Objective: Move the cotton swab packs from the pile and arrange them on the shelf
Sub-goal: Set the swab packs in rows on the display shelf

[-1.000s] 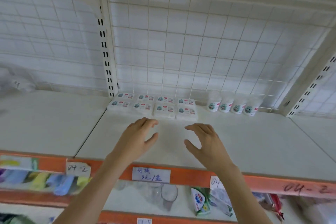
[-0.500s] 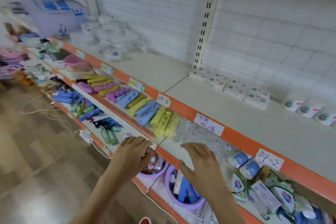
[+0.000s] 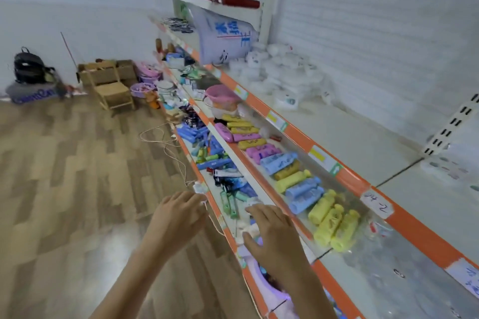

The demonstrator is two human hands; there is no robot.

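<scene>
Head view: the shelf (image 3: pixel 357 137) runs from five o'clock to twelve. The pile (image 3: pixel 282 77) of swab packs lies at one o'clock on it. At six o'clock, left hand (image 3: pixel 178 217) and right hand (image 3: pixel 272 233) hover, fingers spread, holding nothing.

glossy wood-look floor (image 3: pixel 64 176), matt shelf (image 3: pixel 363 142) (metal, seemingly), wooden chair (image 3: pixel 111 85)
</scene>
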